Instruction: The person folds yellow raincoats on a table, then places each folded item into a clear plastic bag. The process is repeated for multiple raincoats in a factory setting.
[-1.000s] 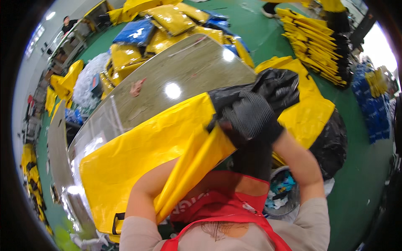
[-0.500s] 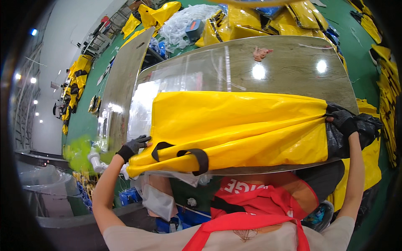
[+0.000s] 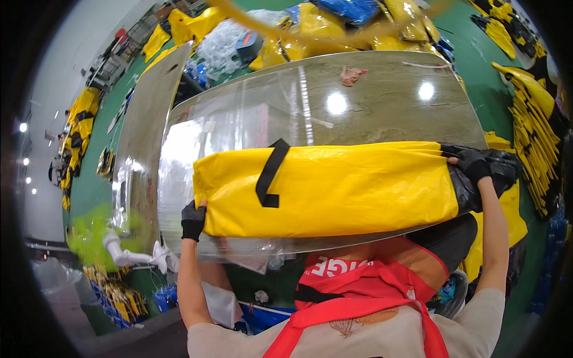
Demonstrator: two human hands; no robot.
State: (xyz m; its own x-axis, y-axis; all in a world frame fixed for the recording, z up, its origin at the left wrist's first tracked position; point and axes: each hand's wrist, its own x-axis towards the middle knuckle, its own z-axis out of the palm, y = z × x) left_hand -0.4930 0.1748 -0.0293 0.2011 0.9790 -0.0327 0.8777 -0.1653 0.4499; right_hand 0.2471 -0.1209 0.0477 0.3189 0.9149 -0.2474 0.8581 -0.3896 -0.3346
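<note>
Bag point(image 3: 328, 194) lay along near edge of table point(image 3: 388, 110), black end point(image 3: 504, 170) reaching past right edge; my left hand point(image 3: 193, 221) pinched its left end, my right hand point(image 3: 474, 166) closed on the black; strap point(image 3: 271, 173) on top

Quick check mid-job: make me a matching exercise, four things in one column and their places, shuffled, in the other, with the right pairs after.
Things
1. Left hand
2. Right hand
3. Black strap
4. Crumpled pinkish scrap

Places
A. On the wood-patterned table, beyond the yellow bag
B. At the bag's black end
C. On the bag's yellow part
D. At the bag's yellow end

Pairs: 1-D, 2-B, 3-C, 4-A
</note>
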